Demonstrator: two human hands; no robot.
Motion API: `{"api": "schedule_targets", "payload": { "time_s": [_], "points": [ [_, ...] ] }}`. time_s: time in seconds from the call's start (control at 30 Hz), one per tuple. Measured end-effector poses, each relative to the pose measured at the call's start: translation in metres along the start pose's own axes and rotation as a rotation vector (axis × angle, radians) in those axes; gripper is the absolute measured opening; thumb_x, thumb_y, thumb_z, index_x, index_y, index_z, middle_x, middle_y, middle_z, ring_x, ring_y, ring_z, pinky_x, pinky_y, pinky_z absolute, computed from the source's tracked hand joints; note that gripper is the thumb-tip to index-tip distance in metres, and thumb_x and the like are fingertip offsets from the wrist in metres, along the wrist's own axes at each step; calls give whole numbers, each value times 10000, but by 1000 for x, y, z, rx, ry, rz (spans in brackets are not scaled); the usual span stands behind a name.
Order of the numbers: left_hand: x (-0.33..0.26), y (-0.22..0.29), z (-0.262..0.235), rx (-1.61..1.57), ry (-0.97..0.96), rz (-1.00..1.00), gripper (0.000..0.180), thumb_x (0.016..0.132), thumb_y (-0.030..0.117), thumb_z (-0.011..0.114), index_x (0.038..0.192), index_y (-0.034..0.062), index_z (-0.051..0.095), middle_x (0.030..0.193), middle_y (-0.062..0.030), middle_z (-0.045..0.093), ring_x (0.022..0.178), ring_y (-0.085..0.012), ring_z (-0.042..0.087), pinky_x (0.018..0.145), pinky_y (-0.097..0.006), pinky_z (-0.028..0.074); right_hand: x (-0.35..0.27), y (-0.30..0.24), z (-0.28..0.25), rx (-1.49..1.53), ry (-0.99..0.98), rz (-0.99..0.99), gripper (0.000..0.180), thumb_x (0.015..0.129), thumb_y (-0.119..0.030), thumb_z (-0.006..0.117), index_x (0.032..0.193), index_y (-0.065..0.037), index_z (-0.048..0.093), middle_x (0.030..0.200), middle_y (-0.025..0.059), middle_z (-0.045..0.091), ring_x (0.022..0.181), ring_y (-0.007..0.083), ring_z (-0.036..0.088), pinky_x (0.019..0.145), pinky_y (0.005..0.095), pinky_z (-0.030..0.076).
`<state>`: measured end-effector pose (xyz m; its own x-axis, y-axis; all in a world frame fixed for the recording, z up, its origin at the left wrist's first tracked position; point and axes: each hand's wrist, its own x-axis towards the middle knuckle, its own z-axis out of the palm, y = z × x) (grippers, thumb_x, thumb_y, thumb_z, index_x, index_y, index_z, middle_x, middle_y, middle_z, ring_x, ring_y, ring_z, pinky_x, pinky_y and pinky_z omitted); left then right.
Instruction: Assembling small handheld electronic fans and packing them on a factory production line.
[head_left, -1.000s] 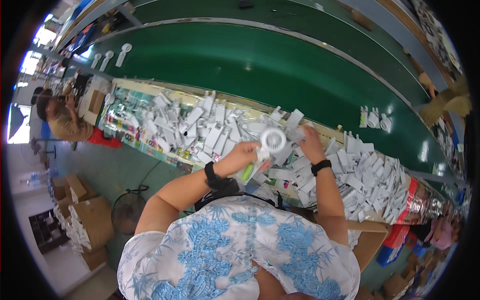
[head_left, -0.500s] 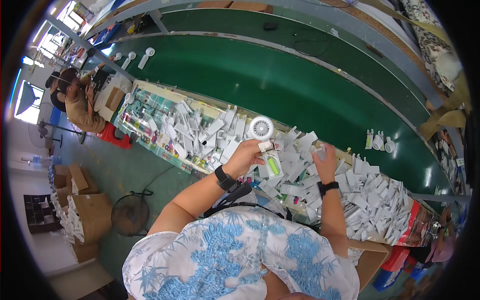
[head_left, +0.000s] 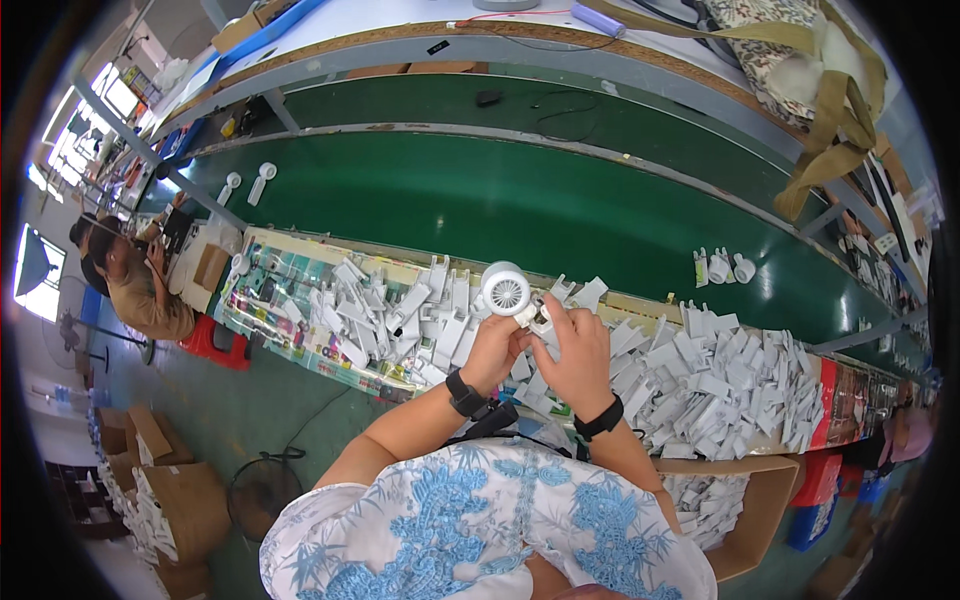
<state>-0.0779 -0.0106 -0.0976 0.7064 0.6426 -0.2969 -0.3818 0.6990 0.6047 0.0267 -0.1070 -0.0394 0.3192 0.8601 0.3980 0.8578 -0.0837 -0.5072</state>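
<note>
Left hand: the left hand (head_left: 493, 349) is curled, fingers closed around the handle end of a small white fan (head_left: 507, 291), just below its round head; a black wristband (head_left: 465, 393) sits on that wrist.
Right hand: the right hand (head_left: 581, 346) is closed in a loose grip on the lower part of the same fan, thumb and fingertips pinching a small white piece (head_left: 541, 320) at the handle; whether that piece is separate from the fan cannot be told. A second black band (head_left: 599, 418) is on this wrist.
Fan: held up between both hands, above the workbench, its round grilled head tilted toward the conveyor.
Under the hands: a long workbench (head_left: 300, 345) heaped with white plastic housings (head_left: 700, 375), spread from left of the hands far off to the right.
Lower right: an open cardboard box (head_left: 745, 505) with more white parts inside, just beside the person's right elbow.
Beyond the bench: a green conveyor belt (head_left: 520, 205); three small white parts (head_left: 722, 268) stand on it to the right, and two finished white fans (head_left: 247, 185) lie on it far to the left.
Far left: another person (head_left: 130, 280) sits at the bench end on a red stool (head_left: 215, 340).
Floor, lower left: a standing floor fan (head_left: 262, 493) and stacked cardboard cartons (head_left: 160, 500).
</note>
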Motion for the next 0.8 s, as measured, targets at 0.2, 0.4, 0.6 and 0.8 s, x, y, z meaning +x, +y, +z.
{"api": "schedule_targets", "payload": {
  "time_s": [0.2, 0.4, 0.6, 0.8],
  "points": [
    [-11, 0, 7, -35, -48, 71, 277, 857, 88, 505, 1123, 11, 516, 1024, -57, 591, 884, -142, 588, 738, -269, 496, 2, -12, 3, 19, 46, -21, 573, 682, -152, 669, 1212, -59, 471, 933, 113, 495, 879, 285, 499, 715, 358, 436],
    [-19, 10, 24, -50, -135, 199, 334, 846, 54, 504, 1174, -7, 481, 1158, -104, 540, 1019, -185, 544, 839, -315, 464, -3, -6, -6, 213, 71, 74, 553, 659, -129, 652, 1173, -37, 472, 1040, 154, 503, 966, 302, 519, 782, 356, 450],
    [-15, 6, 17, -50, -133, 196, 376, 833, 36, 521, 1202, -2, 462, 1176, -102, 531, 1026, -184, 537, 842, -316, 458, 3, -6, -13, 46, 58, -95, 614, 641, -117, 636, 1208, -11, 428, 1208, 167, 457, 1078, 324, 470, 900, 403, 386],
    [-23, -2, 16, 115, -100, 250, 421, 794, 13, 569, 1202, 8, 466, 1171, -86, 533, 994, -151, 536, 821, -274, 444, 22, -3, -16, 135, -48, -136, 675, 633, -115, 628, 1245, 26, 379, 1283, 183, 409, 1195, 357, 376, 1004, 434, 292]
  ]
}}
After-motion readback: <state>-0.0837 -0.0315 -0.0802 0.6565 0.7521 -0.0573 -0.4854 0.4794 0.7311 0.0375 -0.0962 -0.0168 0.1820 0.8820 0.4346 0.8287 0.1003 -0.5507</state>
